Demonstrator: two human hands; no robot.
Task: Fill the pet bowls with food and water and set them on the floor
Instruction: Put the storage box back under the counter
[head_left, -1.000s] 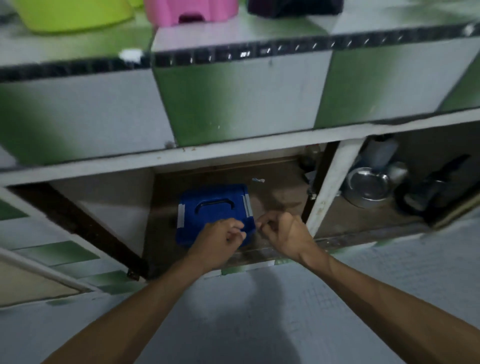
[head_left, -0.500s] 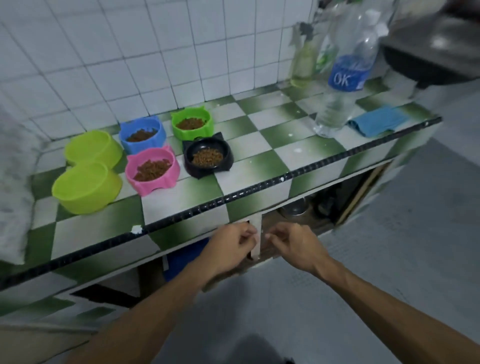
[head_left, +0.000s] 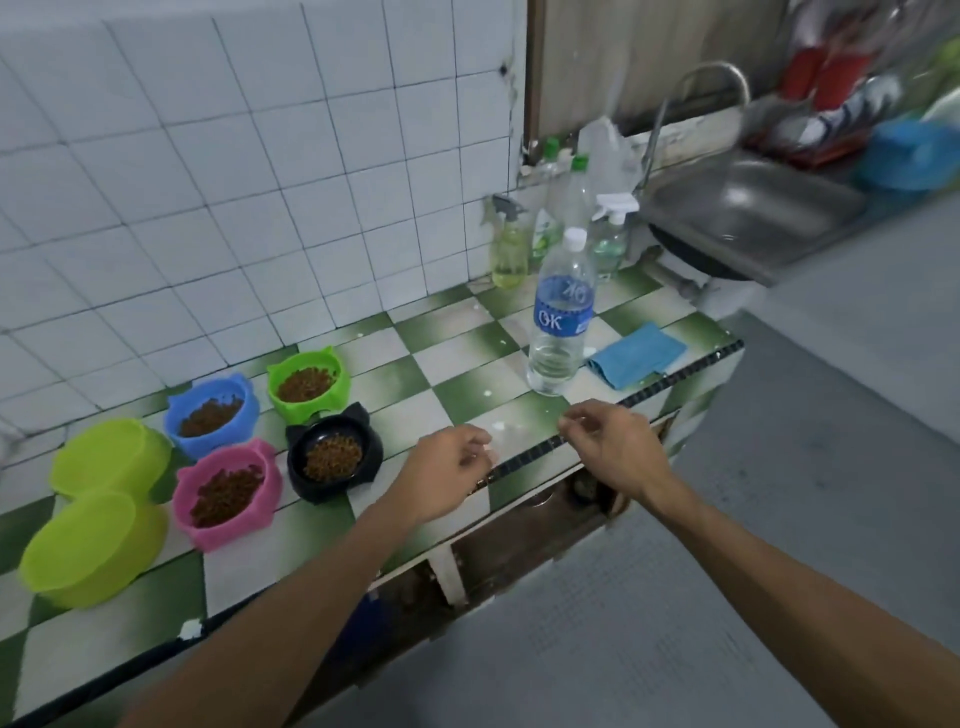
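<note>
Checkered counter (head_left: 457, 384) — six bowls (head_left: 226, 491), water bottle (head_left: 561, 317), blue cloth (head_left: 636, 353).

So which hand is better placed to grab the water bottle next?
Probably the right hand: it hovers empty at the counter edge, just in front of the water bottle. The left hand sits further left, nearer the black bowl.

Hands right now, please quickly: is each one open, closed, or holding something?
Left hand: open, loosely curled, holding nothing.
Right hand: open, loosely curled, holding nothing.
</note>
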